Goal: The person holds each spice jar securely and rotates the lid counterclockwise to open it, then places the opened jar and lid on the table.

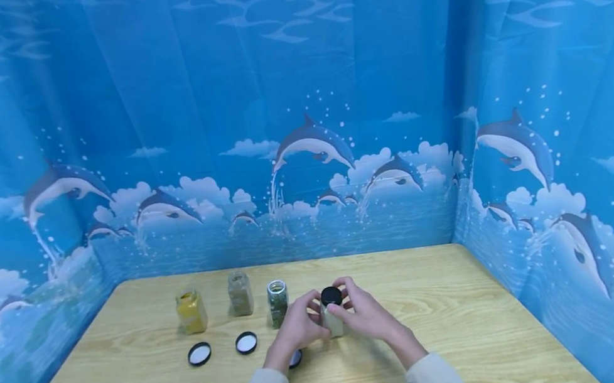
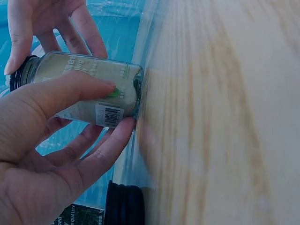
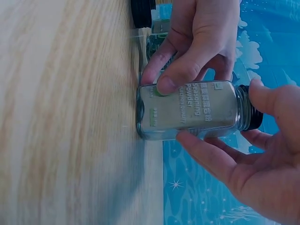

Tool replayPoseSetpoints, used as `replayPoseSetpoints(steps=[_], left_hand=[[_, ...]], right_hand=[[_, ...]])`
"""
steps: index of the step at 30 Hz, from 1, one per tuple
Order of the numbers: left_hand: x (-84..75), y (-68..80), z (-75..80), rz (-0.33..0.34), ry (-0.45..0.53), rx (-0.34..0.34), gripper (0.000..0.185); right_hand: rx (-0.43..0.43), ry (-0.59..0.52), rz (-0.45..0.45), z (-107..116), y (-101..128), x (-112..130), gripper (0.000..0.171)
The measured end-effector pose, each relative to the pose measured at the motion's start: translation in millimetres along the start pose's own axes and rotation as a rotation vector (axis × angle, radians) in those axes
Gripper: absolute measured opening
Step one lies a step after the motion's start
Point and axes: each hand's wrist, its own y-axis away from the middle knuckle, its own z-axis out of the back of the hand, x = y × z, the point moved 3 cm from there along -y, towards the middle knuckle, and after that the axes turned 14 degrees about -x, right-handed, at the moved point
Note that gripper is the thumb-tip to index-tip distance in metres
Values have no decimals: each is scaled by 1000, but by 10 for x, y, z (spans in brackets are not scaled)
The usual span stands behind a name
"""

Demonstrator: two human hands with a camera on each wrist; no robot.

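A square glass jar of pale seasoning powder (image 3: 164, 115) stands upright at the table's front middle, its black lid (image 1: 331, 296) on top. My left hand (image 1: 301, 318) grips the jar's body low down, thumb on one side and fingers on the other. From the right, my right hand (image 1: 368, 311) holds the black lid between thumb and fingers, and one finger touches the jar's side in the right wrist view. Whether the jar's base touches the wood is hard to tell. Just left of my left hand stands an open jar of green flakes (image 1: 278, 308).
Further left on the wooden table (image 1: 467, 299) are an open jar of yellow powder (image 1: 192, 315) and a jar of brownish powder (image 1: 241, 300). Black lids with white insides lie before them, one at left (image 1: 199, 354), another (image 1: 246, 342) beside it, a third (image 1: 296, 359) partly behind my left wrist.
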Motion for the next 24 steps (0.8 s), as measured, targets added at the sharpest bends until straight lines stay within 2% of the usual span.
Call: replayPoseSetpoints(steps=[5, 13, 24], left_hand=[[-6, 1, 2, -23, 0, -8, 52], [-15, 15, 10, -39, 1, -17, 55], [-16, 19, 14, -35, -4, -18, 55]], right_hand=[[-12, -6, 24, 3, 2, 4, 43], [54, -47, 62, 40, 20, 37, 36], [75, -46, 50, 49, 9, 38, 40]])
